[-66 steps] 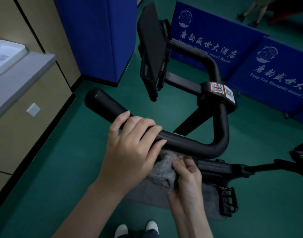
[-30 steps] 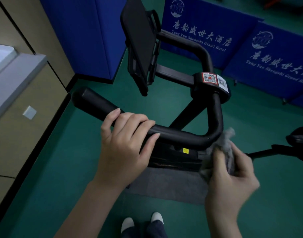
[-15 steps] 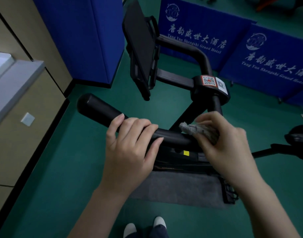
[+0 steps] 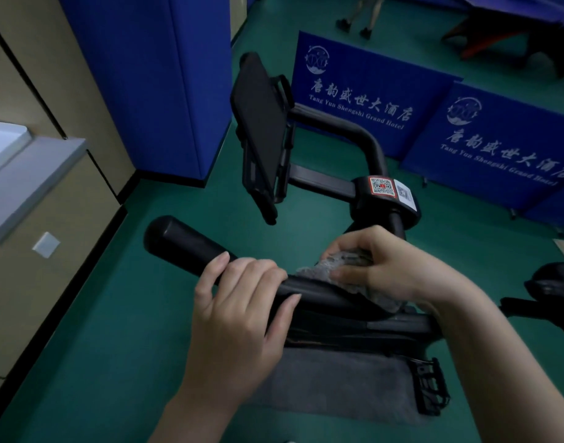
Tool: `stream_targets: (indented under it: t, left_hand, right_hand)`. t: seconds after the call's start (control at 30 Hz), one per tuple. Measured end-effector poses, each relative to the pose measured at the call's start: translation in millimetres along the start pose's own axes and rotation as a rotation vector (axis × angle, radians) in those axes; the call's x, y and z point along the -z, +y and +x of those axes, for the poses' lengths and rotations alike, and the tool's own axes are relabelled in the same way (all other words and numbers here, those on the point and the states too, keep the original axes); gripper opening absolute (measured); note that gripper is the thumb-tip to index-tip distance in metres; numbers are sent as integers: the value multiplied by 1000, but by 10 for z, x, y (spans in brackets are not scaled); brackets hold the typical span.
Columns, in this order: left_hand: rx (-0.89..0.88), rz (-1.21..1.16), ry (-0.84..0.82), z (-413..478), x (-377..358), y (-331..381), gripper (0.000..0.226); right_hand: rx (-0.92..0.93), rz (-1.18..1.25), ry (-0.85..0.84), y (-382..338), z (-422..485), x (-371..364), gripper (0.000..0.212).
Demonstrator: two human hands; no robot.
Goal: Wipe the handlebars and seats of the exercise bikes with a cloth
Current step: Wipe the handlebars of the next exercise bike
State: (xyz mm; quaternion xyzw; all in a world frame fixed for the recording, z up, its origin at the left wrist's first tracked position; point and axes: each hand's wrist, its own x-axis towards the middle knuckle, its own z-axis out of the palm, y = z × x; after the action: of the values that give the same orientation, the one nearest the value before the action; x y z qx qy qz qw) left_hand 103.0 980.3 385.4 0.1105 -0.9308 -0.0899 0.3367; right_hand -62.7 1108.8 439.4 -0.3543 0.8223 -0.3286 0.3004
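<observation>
Wiping a bike handlebar [image 4: 191,247]

My left hand [image 4: 239,324] grips the bar; just beside it, my right hand [image 4: 386,266] presses a bunched cloth [image 4: 325,270] there.

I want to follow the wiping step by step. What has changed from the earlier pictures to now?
The right hand carried the cloth from under the near handlebar, out around its bend on the right, then up on top. It now presses the cloth onto the bar close to the left hand. The left hand kept its grip on the same bar; the cloth was never let go.
</observation>
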Motion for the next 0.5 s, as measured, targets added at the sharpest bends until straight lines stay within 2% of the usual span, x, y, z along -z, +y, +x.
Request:
stream_targets:
  t: [0.07, 0.17, 0.27, 0.4, 0.5]
  left_hand:
    - [2, -10, -6, 8, -5, -5, 18]
    - [6, -6, -26, 14, -15, -3, 21]
    - [11, -4, -37, 11, -5, 12, 23]
    - [35, -23, -54, 19, -4, 106, 31]
    - [-23, -92, -106, 38, -74, 253, 33]
  right_hand:
    - [22, 13, -1, -67, 63, -82, 7]
    - [84, -4, -11, -169, 137, -180, 15]
    - [106, -91, 37, -102, -17, -97, 14]
    - [116, -300, 252, 121, -394, -36, 16]
    - [171, -461, 459, 312, -474, -77, 25]
